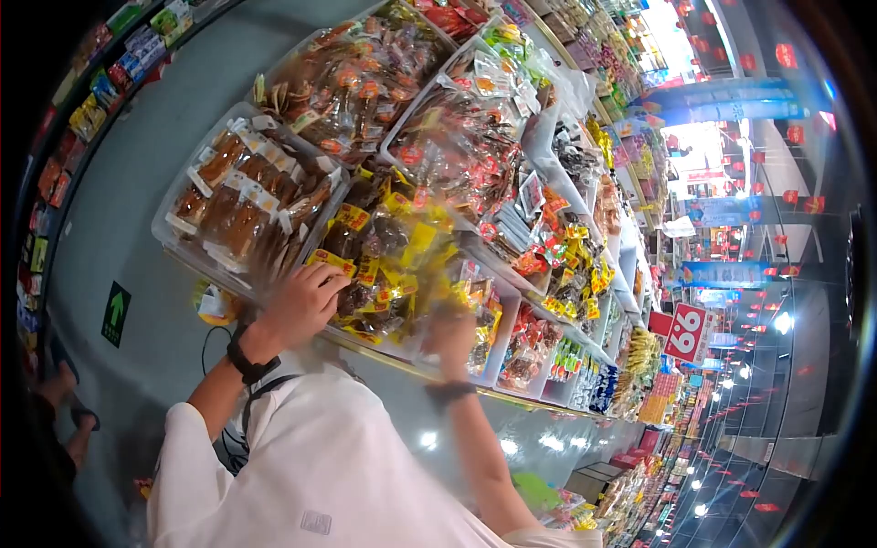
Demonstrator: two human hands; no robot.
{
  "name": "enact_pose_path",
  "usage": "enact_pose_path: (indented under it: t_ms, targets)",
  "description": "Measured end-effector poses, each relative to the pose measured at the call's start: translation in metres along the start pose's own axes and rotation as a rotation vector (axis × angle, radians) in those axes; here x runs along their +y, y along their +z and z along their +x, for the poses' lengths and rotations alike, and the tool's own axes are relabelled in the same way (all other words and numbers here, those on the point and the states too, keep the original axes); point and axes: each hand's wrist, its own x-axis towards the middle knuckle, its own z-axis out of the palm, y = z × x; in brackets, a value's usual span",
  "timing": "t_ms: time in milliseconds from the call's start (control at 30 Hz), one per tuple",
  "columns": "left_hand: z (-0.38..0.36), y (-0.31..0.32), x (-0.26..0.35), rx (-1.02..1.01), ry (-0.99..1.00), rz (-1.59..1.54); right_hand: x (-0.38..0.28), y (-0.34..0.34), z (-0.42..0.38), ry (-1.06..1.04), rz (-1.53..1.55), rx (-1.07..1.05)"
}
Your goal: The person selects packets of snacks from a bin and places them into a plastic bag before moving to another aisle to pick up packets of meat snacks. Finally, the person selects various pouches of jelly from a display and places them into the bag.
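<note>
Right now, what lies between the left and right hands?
In the head view, yellow-labelled packets lie between the left hand and the blurred right hand.

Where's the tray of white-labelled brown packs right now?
In the head view, the tray is left of centre, up and left of the left hand and directly left of the yellow-labelled packets.

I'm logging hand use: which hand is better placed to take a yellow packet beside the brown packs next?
Probably the left hand: it is right by a yellow packet beside the brown packs, while the right hand, blurred, is farther from it.
</note>
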Motion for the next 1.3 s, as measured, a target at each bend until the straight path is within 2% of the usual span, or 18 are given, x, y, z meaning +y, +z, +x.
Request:
enact_pose_path:
  t_ms: [67, 200, 267, 367, 433, 500, 533, 567, 633, 667, 733, 767, 900, 1000, 1033, 1100, 1133, 1300]
  targets:
    - [-0.001, -0.007, -0.004, 0.029, 0.019, -0.065, -0.002, -0.008, -0.001, 0.142, 0.142, 0.064]
    - [-0.001, -0.023, -0.014, -0.024, 0.016, -0.125, -0.022, -0.034, -0.013, 0.248, 0.410, 0.212]
    - [0.005, -0.030, -0.018, -0.026, 0.076, -0.141, -0.021, -0.032, -0.018, 0.164, 0.508, 0.421]
    - [0.020, -0.039, -0.013, -0.124, 0.118, -0.252, -0.050, -0.039, -0.044, 0.073, 0.486, 0.548]
    - [0.032, -0.036, -0.004, -0.221, 0.113, -0.344, -0.079, -0.044, -0.062, 0.036, 0.546, 0.554]
    - [0.037, -0.034, 0.010, -0.420, -0.157, -0.619, -0.121, -0.047, -0.083, -0.218, 0.385, 0.459]
    - [0.032, -0.033, 0.012, -0.466, -0.175, -0.607, -0.136, -0.052, -0.093, -0.360, 0.221, 0.360]
    - [0.034, -0.026, 0.014, -0.556, -0.259, -0.713, -0.137, -0.038, -0.112, -0.268, 0.397, 0.210]
    - [0.033, -0.002, 0.021, -0.678, -0.319, -0.863, -0.152, -0.017, -0.131, -0.397, 0.361, 0.177]
    - [0.024, 0.008, 0.023, -0.609, -0.354, -0.858, -0.157, -0.012, -0.139, -0.437, 0.332, 0.188]
    - [0.017, 0.019, 0.021, -0.536, -0.396, -0.884, -0.166, -0.014, -0.151, -0.333, 0.324, 0.145]
    - [0.015, 0.016, 0.023, -0.621, -0.538, -0.916, -0.171, -0.017, -0.157, -0.255, 0.328, 0.114]
    - [-0.012, 0.044, 0.015, -0.635, -0.487, -0.830, -0.179, -0.037, -0.178, -0.075, 0.340, 0.039]
    - [-0.007, 0.043, 0.030, -0.694, -0.423, -0.871, -0.164, -0.036, -0.198, 0.419, 0.793, 0.094]
    - [-0.006, 0.042, 0.036, -0.737, -0.389, -0.933, -0.156, -0.035, -0.202, 0.414, 0.794, 0.085]
    - [-0.010, 0.044, 0.045, -0.764, -0.376, -0.921, -0.140, -0.036, -0.210, 0.614, 0.879, -0.122]
    - [-0.007, 0.040, 0.054, -0.802, -0.387, -0.876, -0.139, -0.047, -0.206, 0.612, 0.947, -0.233]
    - [-0.006, 0.052, 0.061, -0.725, -0.381, -0.867, -0.130, -0.051, -0.194, 0.519, 1.059, -0.218]
